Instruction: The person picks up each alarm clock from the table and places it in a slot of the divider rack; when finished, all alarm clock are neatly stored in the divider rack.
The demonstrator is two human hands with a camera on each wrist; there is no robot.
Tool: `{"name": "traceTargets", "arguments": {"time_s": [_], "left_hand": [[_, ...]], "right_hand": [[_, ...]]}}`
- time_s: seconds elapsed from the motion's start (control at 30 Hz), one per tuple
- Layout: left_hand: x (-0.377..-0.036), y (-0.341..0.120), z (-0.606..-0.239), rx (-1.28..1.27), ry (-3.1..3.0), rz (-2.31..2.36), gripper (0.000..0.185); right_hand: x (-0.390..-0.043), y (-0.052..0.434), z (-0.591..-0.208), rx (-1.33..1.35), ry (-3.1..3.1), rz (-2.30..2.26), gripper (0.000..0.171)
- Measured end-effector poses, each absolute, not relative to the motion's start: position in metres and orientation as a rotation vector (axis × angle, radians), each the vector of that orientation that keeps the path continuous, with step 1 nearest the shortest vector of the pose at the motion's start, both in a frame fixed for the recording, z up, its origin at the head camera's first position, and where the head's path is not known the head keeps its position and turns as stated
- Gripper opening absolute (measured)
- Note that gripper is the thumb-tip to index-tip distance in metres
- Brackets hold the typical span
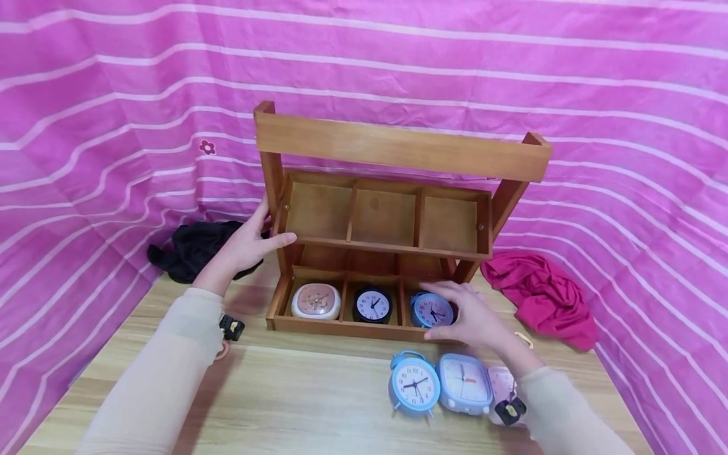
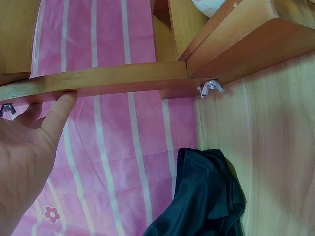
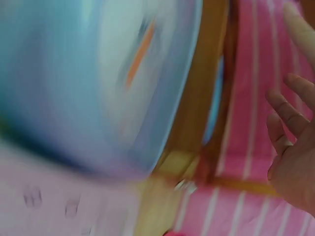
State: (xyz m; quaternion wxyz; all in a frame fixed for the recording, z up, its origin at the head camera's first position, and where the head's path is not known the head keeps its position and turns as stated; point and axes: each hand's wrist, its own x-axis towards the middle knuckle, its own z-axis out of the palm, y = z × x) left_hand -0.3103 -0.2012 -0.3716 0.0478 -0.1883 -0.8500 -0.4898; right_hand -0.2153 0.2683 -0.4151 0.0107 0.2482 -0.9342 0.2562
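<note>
A wooden two-tier shelf (image 1: 400,146) stands on the table, with three compartments in each tier. My left hand (image 1: 244,243) rests on its left side, thumb stretched toward the upper tray's front; in the left wrist view, straight fingers (image 2: 59,115) touch the side post. In the lower tier sit a white-and-pink clock (image 1: 316,301), a black round clock (image 1: 372,306) and, in the right compartment, a blue round clock (image 1: 432,310). Beside that blue clock is my right hand (image 1: 469,313), its fingers spread apart in the right wrist view; any contact is unclear.
In front of the shelf's right end stand a light-blue twin-bell clock (image 1: 414,384), a blue squarish clock (image 1: 465,383) and a pink clock (image 1: 502,387), partly covered by the right wrist. Black cloth (image 1: 193,249) lies left, crimson cloth (image 1: 540,297) right. A striped pink curtain (image 1: 364,57) hangs behind.
</note>
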Motion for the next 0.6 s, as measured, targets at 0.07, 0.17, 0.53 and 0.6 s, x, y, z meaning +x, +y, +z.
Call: {"name": "traceTargets", "arguments": {"time_s": [0.07, 0.17, 0.53, 0.6], "left_hand": [[-0.311, -0.201, -0.372, -0.577, -2.586, -1.490, 0.101], [-0.312, -0.202, -0.375, -0.605, -2.562, -1.501, 0.101], [-0.311, -0.202, -0.378, -0.615, -2.564, -1.497, 0.104], [-0.312, -0.203, -0.377, -0.610, -2.564, -1.493, 0.104]], "right_hand": [[-0.199, 0.258, -0.411, 0.829, -2.876, 0.811, 0.091], [-0.177, 0.242, -0.410, 0.929, -2.838, 0.785, 0.094], [-0.127, 0.229, -0.441, 0.942, -2.941, 0.526, 0.097], [-0.125, 0.231, -0.446, 0.919, -2.967, 0.494, 0.094]]}}
